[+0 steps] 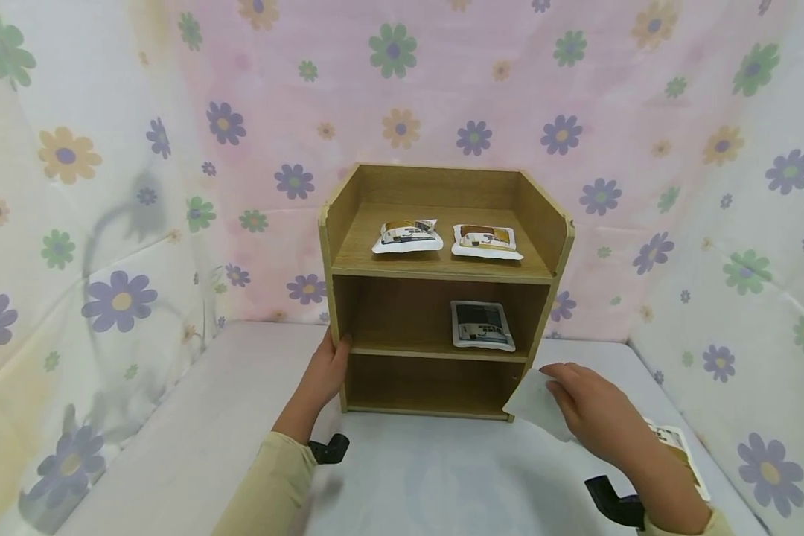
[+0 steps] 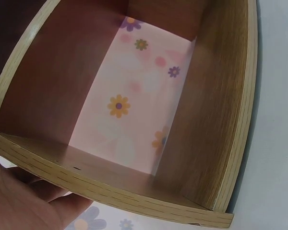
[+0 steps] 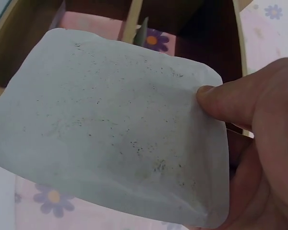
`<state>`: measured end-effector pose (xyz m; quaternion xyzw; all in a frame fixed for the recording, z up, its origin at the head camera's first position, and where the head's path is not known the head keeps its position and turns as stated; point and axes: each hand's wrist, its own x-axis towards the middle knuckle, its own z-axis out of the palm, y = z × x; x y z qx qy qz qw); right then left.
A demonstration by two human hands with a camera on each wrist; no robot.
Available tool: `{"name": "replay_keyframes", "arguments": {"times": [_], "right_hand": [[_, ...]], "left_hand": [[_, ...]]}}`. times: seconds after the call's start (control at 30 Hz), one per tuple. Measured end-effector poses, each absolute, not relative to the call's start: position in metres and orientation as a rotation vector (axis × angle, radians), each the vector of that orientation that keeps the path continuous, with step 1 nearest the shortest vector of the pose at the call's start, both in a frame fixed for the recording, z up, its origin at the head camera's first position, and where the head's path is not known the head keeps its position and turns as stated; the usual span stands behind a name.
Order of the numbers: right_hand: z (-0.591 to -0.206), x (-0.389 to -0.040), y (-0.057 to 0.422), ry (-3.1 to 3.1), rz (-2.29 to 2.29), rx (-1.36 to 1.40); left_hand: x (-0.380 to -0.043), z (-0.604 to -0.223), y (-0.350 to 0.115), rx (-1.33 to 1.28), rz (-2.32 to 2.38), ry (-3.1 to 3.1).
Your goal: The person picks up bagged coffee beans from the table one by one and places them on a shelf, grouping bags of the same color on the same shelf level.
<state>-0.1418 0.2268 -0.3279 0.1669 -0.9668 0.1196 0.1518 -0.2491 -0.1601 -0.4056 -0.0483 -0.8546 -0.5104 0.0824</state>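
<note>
Here, in the head view, a three-tier wooden shelf unit (image 1: 442, 273) stands on the white bench (image 1: 435, 476), just ahead of and between the two hands. The left hand (image 1: 323, 372) grips the unit's left side panel near the middle board. The right hand (image 1: 586, 406) pinches a flat white pouch (image 1: 539, 402) by its edge, held near the unit's lower right corner. Above and between the hands, two white printed packets, the left packet (image 1: 407, 237) and the right packet (image 1: 487, 243), lie side by side on the top tier. A dark-labelled packet (image 1: 482, 325) lies in the middle compartment, up and to the left of the right hand. A further packet (image 1: 685, 455), partly hidden by the right forearm, lies on the bench to that hand's right. Flower-patterned cloth (image 1: 402, 97) rises beyond both hands.

In the left wrist view, the left hand's fingers lie along the outer face of the side panel; its thumb cannot be made out. One compartment fills the space beside the hand.

In the right wrist view, the thumb presses the near face of the dark-specked white pouch, with fingers behind it. The shelf unit's compartments appear beyond the pouch.
</note>
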Motion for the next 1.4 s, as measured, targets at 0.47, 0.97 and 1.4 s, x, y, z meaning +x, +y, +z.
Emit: {"name": "replay_keyframes", "arguments": {"times": [0.47, 0.97, 1.4], "right_hand": [[-0.313, -0.141, 0.209, -2.725, 0.345, 0.581], [-0.299, -0.145, 0.185, -2.640, 0.324, 0.698], [-0.288, -0.154, 0.169, -2.575, 0.342, 0.776]], "left_hand": [[-0.248, -0.406, -0.160, -0.158, -1.524, -2.533], [-0.250, -0.410, -0.160, -0.162, -1.488, -2.522], [-0.250, -0.410, -0.160, -0.144, -1.501, -2.530]]}}
